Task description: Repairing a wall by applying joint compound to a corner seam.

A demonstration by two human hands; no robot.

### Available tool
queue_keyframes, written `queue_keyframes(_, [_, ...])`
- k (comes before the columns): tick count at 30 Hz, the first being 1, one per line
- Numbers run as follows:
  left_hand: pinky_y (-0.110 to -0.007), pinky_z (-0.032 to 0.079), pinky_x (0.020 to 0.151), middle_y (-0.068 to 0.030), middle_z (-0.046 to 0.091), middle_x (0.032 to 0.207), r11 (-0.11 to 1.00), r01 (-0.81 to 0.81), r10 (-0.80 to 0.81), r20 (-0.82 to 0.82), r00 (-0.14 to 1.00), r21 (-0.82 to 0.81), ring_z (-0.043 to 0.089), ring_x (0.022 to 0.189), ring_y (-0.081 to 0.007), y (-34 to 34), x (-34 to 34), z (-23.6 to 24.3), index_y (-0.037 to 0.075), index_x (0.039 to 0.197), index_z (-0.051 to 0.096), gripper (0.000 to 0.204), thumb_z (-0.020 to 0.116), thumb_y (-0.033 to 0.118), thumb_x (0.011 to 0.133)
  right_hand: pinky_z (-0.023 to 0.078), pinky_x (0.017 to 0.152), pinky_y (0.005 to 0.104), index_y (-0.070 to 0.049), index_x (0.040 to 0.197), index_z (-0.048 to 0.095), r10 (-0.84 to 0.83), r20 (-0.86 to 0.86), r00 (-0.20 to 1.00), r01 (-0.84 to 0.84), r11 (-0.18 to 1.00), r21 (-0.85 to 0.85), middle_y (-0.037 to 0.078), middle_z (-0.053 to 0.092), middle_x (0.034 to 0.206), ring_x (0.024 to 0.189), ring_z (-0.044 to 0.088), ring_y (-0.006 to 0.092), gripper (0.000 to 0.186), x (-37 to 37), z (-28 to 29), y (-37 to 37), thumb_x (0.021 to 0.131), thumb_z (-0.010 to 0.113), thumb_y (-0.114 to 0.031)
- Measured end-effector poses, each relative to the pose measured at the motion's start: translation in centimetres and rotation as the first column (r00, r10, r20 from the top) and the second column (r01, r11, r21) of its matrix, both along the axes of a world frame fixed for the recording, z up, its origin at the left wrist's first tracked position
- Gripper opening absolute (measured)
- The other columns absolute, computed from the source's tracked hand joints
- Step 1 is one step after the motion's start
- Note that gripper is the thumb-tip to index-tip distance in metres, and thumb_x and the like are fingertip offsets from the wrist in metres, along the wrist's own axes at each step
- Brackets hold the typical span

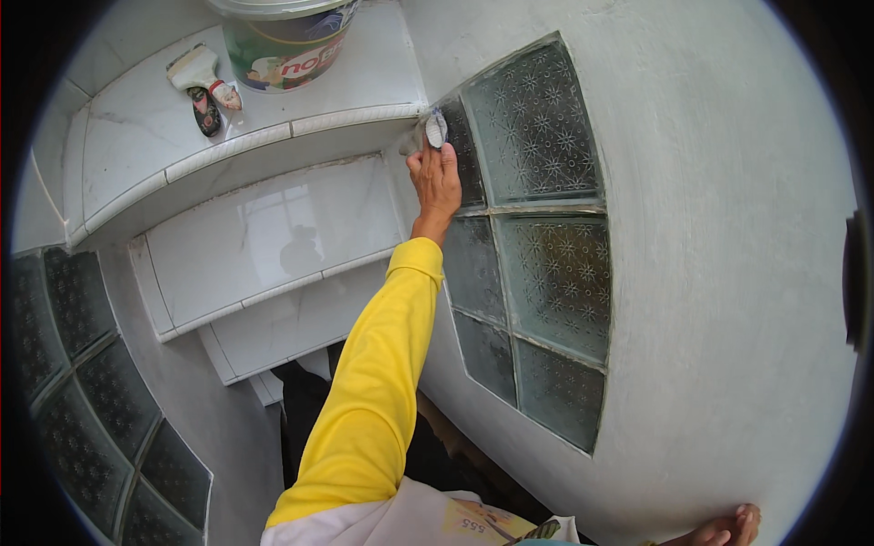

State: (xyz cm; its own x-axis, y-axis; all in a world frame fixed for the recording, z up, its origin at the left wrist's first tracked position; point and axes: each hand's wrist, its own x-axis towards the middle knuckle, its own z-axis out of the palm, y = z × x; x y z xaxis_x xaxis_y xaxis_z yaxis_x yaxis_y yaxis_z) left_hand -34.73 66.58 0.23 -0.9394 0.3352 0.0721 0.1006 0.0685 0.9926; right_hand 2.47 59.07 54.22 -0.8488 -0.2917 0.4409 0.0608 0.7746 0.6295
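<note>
My left hand, at the end of a yellow sleeve, reaches up to the top left corner of a glass-block window in the right wall. Its fingers grip a small whitish, ridged pad or brush head against the pane edge beside the tiled ledge. My right hand is partly in view at the lower right, by the plastered wall, fingers curled; what they hold, if anything, is hidden.
A plastic bucket and brush-like hand tools stand or lie on the curved white tiled ledge. Tiled steps descend below it to a dark gap. Another glass-block window is in the left wall.
</note>
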Motion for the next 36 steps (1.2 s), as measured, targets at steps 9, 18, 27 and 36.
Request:
queue_keyframes(9, [-0.044, 0.030, 0.101, -0.0198, 0.045, 0.148, 0.972, -0.093, 0.133, -0.176, 0.975, 0.217, 0.041, 0.104, -0.0356, 0.2, 3.4, 5.9, 0.000, 0.136, 0.053, 0.049, 0.034, 0.033, 0.104, 0.048, 0.054, 0.0313, 0.010, 0.099, 0.061, -0.060, -0.026, 0.998, 0.061, 0.998, 0.020, 0.017, 0.063, 0.079, 0.064, 0.059, 0.0246, 0.036, 0.7, -0.3, -0.3, 0.099, 0.054, -0.024])
queue_keyframes(18, [-0.043, 0.031, 0.101, -0.0188, 0.057, 0.127, 0.991, -0.112, 0.120, -0.123, 0.985, 0.077, 0.044, 0.107, -0.0360, -0.4, 3.1, -2.3, -0.001, 0.134, 0.051, 0.046, 0.031, 0.030, 0.106, 0.048, 0.059, 0.0331, 0.010, 0.100, 0.061, -0.081, -0.011, 0.997, 0.081, 0.996, -0.025, 0.016, 0.061, 0.077, 0.067, 0.058, 0.0256, 0.035, 0.2, -0.7, -0.6, 0.100, 0.052, -0.025])
queue_keyframes(27, [-0.045, 0.026, 0.107, -0.0176, 0.043, 0.150, 0.998, 0.051, -0.053, 0.083, 0.995, 0.032, 0.040, 0.115, -0.0392, -0.5, 1.0, -4.4, -0.003, 0.131, 0.055, 0.048, 0.032, 0.030, 0.105, 0.048, 0.051, 0.0306, 0.005, 0.083, 0.065, -0.019, -0.219, 0.975, 0.002, 0.997, -0.079, 0.015, 0.060, 0.076, 0.064, 0.058, 0.0245, 0.039, 0.2, -1.7, 0.2, 0.093, 0.060, -0.032])
queue_keyframes(36, [-0.052, 0.013, 0.116, -0.0235, 0.028, 0.158, 0.970, 0.187, -0.192, 0.019, 0.981, 0.159, 0.021, 0.140, -0.0506, -8.3, 24.1, 6.0, -0.001, 0.148, 0.038, 0.060, 0.028, 0.038, 0.104, 0.046, 0.050, 0.0303, 0.006, 0.083, 0.065, 0.017, -0.179, 0.984, -0.031, 0.997, -0.075, 0.014, 0.060, 0.071, 0.056, 0.057, 0.0232, 0.037, 0.2, -1.3, 0.4, 0.091, 0.061, -0.030])
